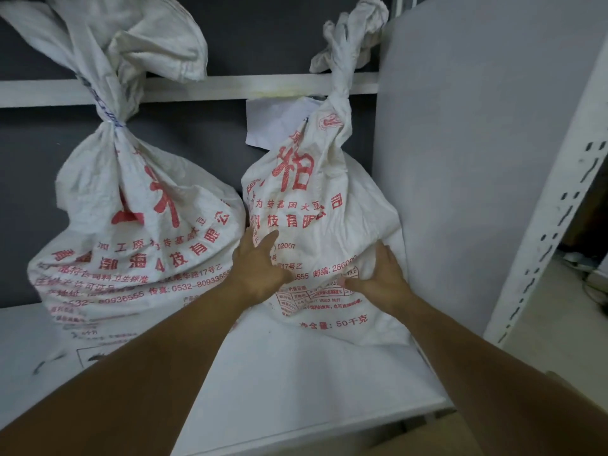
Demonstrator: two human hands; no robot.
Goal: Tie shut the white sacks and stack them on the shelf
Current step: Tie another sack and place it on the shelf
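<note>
White, knotted and red-printed, the near sack (312,199) stands on the shelf (296,373). We press our left hand (260,268) flat against it, and our right hand (381,278) grips its fabric. 1 more tied sack (131,225) stands left of both.

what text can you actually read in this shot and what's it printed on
On the right sack: "净含量: 50千克", low on its front.
On the right sack: "科技有限", "02007", "邮编: 266", the rest lost in folds.
On the left sack: "0532-80936555" and "传真: 0532-8093", the end unclear.
On the left sack: "技有限", "17号乙".
The big red characters on both are crumpled and only partly legible; the boxed fine print on both is too small to read.
</note>
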